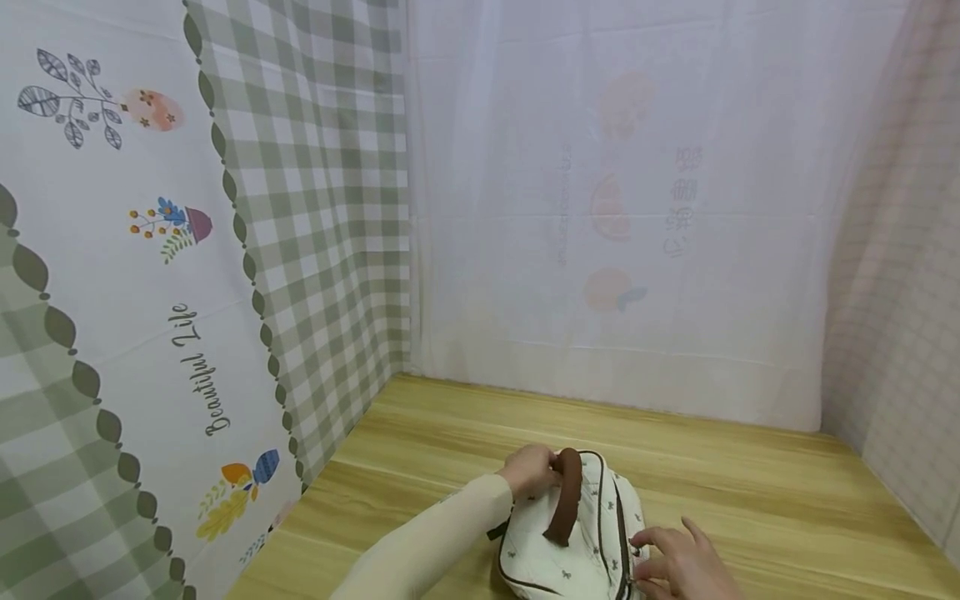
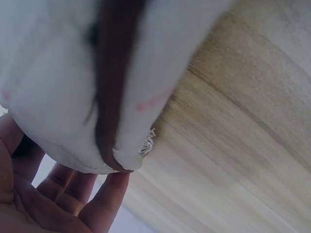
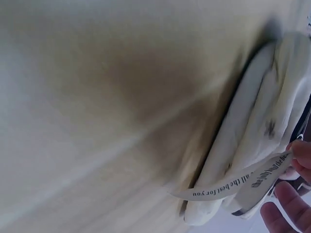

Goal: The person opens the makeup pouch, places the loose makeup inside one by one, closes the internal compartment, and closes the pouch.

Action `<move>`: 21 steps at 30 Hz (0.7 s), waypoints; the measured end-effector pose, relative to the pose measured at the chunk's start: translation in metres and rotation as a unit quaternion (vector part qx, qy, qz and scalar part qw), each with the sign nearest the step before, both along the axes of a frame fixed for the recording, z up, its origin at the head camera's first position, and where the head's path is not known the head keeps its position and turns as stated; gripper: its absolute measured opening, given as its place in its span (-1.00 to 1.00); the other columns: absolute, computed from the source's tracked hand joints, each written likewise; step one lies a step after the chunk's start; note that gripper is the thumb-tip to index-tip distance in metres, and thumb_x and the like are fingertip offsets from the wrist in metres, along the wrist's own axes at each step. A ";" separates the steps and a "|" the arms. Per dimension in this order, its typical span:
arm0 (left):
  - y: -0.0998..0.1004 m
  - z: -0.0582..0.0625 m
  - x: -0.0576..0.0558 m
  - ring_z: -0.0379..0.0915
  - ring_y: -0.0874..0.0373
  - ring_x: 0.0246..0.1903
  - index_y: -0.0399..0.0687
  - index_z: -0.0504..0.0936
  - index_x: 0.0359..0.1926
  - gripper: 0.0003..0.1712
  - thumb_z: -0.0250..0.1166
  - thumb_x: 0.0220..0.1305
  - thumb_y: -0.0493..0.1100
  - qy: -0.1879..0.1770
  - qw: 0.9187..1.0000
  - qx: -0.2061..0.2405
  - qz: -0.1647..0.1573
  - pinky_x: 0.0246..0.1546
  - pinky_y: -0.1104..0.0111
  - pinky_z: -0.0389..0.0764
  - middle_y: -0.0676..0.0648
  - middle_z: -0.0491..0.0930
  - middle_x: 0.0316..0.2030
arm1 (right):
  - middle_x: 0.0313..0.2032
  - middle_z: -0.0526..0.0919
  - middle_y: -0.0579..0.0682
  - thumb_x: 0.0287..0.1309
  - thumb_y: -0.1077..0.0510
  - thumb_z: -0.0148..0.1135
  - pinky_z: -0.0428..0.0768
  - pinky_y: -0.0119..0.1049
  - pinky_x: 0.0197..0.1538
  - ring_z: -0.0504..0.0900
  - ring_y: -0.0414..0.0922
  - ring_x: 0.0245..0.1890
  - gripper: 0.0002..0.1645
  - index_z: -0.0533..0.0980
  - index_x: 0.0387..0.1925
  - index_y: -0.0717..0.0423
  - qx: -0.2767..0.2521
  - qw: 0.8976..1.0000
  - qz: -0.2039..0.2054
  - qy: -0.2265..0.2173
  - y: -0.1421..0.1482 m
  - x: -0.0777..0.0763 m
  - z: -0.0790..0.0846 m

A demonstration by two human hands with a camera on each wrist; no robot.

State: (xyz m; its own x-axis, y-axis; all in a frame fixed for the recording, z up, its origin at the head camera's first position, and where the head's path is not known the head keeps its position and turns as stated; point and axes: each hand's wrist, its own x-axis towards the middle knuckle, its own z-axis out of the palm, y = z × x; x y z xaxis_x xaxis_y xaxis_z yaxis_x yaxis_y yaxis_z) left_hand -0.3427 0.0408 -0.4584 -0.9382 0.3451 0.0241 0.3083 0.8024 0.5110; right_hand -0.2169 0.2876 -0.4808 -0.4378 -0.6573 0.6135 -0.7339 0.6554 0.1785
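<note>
A small white bag (image 1: pixel 551 557) with dark bow prints, brown piping and a brown carry handle (image 1: pixel 568 500) lies on the wooden table. My left hand (image 1: pixel 531 471) grips the bag's far left end beside the handle. In the left wrist view, its bent fingers (image 2: pixel 104 204) press along the bag's edge. On the bag's right side, my right hand (image 1: pixel 678 562) is at the dark zipper (image 1: pixel 622 533). Seen from the right wrist, its thumb and fingers pinch a white printed ribbon (image 3: pixel 233 180) hanging by the zipper.
The wooden table (image 1: pixel 420 433) reaches back to a sheer white curtain (image 1: pixel 487 250). A green checked cloth with plant prints (image 1: pixel 322 208) hangs along the left side, and a pale checked cloth (image 1: pixel 907 250) along the right. A dark strap (image 1: pixel 497 531) sticks out at the bag's left.
</note>
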 end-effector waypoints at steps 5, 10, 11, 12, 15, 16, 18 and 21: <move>-0.003 0.002 0.002 0.38 0.25 -0.58 0.08 0.69 -0.45 -0.82 0.38 0.27 -0.01 0.009 1.000 0.003 -0.006 -0.45 0.36 0.46 0.14 0.54 -0.57 | -0.24 0.53 -0.30 -0.43 -0.13 0.47 0.09 0.09 0.05 0.57 -0.23 -0.26 -0.74 0.49 -0.64 -0.45 0.025 1.000 0.013 0.006 0.003 0.008 -0.009; -0.008 0.002 0.003 0.37 0.26 -0.58 0.07 0.72 -0.44 -0.83 0.41 0.21 0.00 0.019 1.000 0.019 -0.010 -0.45 0.36 0.44 0.15 0.56 -0.56 | -0.23 0.54 -0.29 -0.48 -0.13 0.51 0.08 0.18 0.12 0.57 -0.20 -0.26 -0.70 0.49 -0.64 -0.46 0.032 0.999 0.000 -0.007 0.014 0.009 -0.008; -0.009 0.001 0.003 0.37 0.25 -0.58 0.07 0.72 -0.44 -0.83 0.42 0.19 0.01 0.019 1.000 0.022 -0.008 -0.46 0.36 0.44 0.15 0.57 -0.56 | -0.24 0.54 -0.29 -0.44 -0.16 0.50 0.16 0.23 0.08 0.57 -0.19 -0.27 -0.72 0.50 -0.63 -0.48 0.036 0.999 -0.007 -0.017 0.017 0.008 -0.007; -0.010 0.001 0.002 0.36 0.25 -0.58 0.06 0.72 -0.45 -0.82 0.44 0.18 0.02 0.021 0.999 0.023 -0.005 -0.46 0.36 0.43 0.16 0.56 -0.56 | -0.23 0.55 -0.28 -0.38 -0.17 0.50 0.25 0.27 0.01 0.58 -0.17 -0.27 -0.74 0.52 -0.62 -0.49 0.039 0.999 -0.013 -0.033 0.020 0.008 -0.004; -0.014 -0.001 0.002 0.30 0.25 -0.62 0.06 0.68 -0.56 -0.75 0.47 0.13 0.04 0.023 0.999 0.031 0.005 -0.53 0.37 0.37 0.18 0.51 -0.64 | -0.22 0.56 -0.26 -0.32 -0.11 0.55 0.40 0.32 -0.27 0.59 -0.14 -0.29 -0.73 0.56 -0.60 -0.54 0.036 0.996 -0.030 -0.073 0.031 0.004 0.001; -0.016 -0.002 0.001 0.28 0.25 -0.64 0.06 0.67 -0.59 -0.72 0.48 0.12 0.04 0.025 0.999 0.034 0.009 -0.56 0.38 0.34 0.18 0.48 -0.67 | -0.22 0.57 -0.26 -0.31 -0.08 0.57 0.41 0.36 -0.31 0.60 -0.13 -0.30 -0.71 0.57 -0.59 -0.55 0.033 0.995 -0.038 -0.083 0.035 0.002 0.003; -0.020 -0.004 0.002 0.24 0.25 -0.66 0.07 0.64 -0.65 -0.69 0.49 0.09 0.05 0.028 0.999 0.043 0.014 -0.59 0.39 0.29 0.19 0.42 -0.71 | -0.22 0.58 -0.25 -0.29 0.00 0.61 0.40 0.42 -0.30 0.60 -0.10 -0.29 -0.66 0.58 -0.58 -0.54 0.025 0.991 -0.059 -0.114 0.042 -0.001 0.006; -0.026 -0.007 0.002 0.19 0.27 -0.68 0.09 0.60 -0.71 -0.64 0.49 0.07 0.06 0.032 0.998 0.056 0.011 -0.63 0.41 0.23 0.22 0.35 -0.77 | -0.22 0.60 -0.22 -0.29 0.05 0.63 0.35 0.47 -0.19 0.61 -0.06 -0.26 -0.65 0.61 -0.57 -0.50 0.013 0.983 -0.105 -0.147 0.049 -0.006 0.010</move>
State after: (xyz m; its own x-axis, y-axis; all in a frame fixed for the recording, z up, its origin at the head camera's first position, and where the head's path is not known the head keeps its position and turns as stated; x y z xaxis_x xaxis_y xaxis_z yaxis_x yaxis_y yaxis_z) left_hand -0.3406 0.0144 -0.4657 -0.9407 0.3163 0.1224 0.3267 0.7481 0.5776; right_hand -0.2228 0.3364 -0.4705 -0.7216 -0.5475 0.4237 -0.6050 0.7962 -0.0016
